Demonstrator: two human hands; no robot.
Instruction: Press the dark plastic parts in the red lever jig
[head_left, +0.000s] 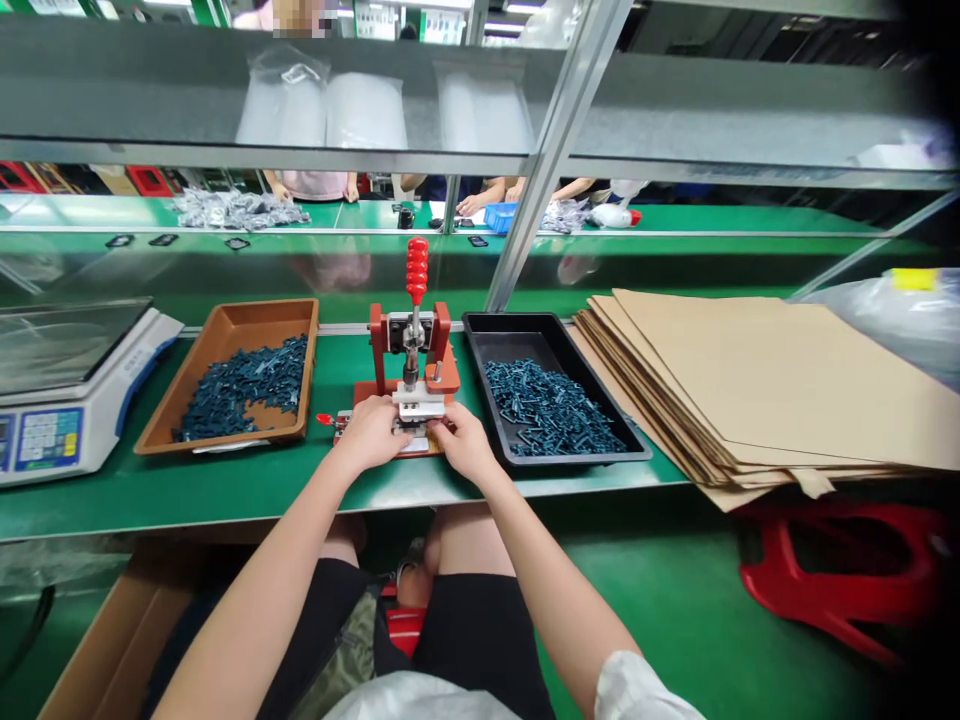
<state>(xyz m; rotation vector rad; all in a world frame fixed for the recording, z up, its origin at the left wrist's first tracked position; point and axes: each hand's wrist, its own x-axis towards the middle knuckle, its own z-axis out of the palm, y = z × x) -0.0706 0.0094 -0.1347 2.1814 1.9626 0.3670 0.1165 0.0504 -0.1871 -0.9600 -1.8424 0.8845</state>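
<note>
head view: a red-framed hand press (411, 350) is stood on the green tabletop (247, 490), centred so that it can presumably be reached evenly from both sides. its red handle (417, 270) is pointed upward and is touched by neither hand. the left hand (370, 432) and the right hand (463, 440) are held low, one at either side of the white block (418, 400), likely so that the foot of the press can be worked at from two sides. each grip is curled, with thumb near fingers; whether anything is pinched cannot be told, since the fingertips are partly hidden. a brown tray (259, 315) of small dark blue pieces (247, 385) is set left of the press, and a black tray (517, 342) of slim dark blue parts (551, 415) right of it, each probably placed for the nearer hand. cardboard sheets (765, 380) are stacked just beyond the black tray, and a scale (82, 390) is placed beyond the brown one, perhaps being less often reached for.
</note>
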